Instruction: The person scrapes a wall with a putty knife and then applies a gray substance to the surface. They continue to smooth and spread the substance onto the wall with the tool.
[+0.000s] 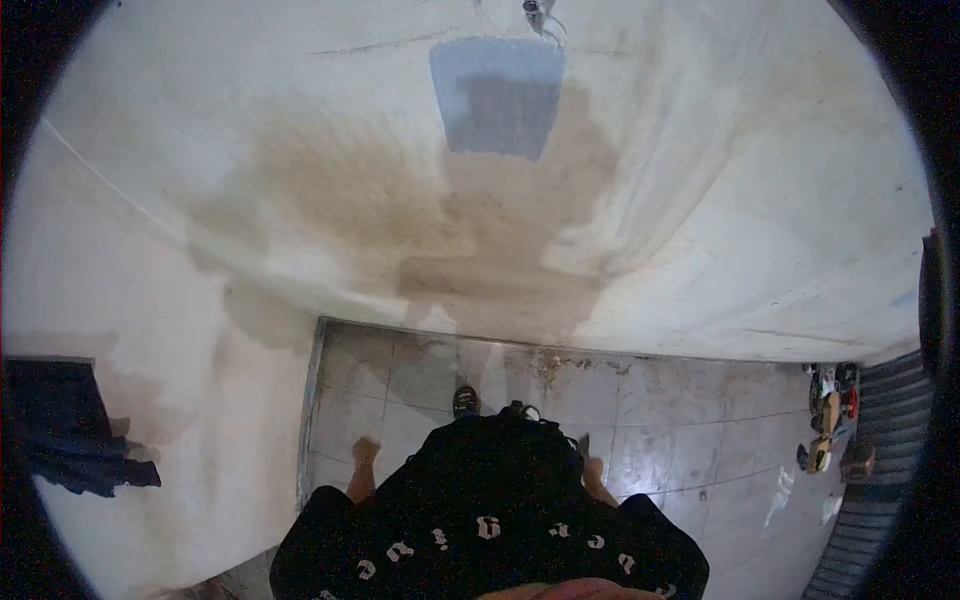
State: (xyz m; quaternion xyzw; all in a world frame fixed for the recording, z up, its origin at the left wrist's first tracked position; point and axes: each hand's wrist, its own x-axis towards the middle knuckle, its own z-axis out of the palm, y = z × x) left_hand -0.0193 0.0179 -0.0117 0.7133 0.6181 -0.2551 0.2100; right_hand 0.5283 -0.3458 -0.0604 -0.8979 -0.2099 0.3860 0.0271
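My left hand (366,450) hangs low beside my black shirt, over the tiled floor (660,450); it is small and blurred, so its fingers cannot be made out. On the other side, my right hand (595,472) is also low beside the shirt. A thin dark object (584,442) sticks up from it, too small to name. Neither hand touches the stained pale wall (720,230) ahead. On that wall is a grey patch (497,95) with my shadow partly over it.
A metal fitting (533,12) sits above the patch. Dark cloth (70,425) hangs at the left wall. Several yellow, red and black items (826,420) lie by the ribbed shutter (880,430) at the right. A dark shoe (465,401) shows below.
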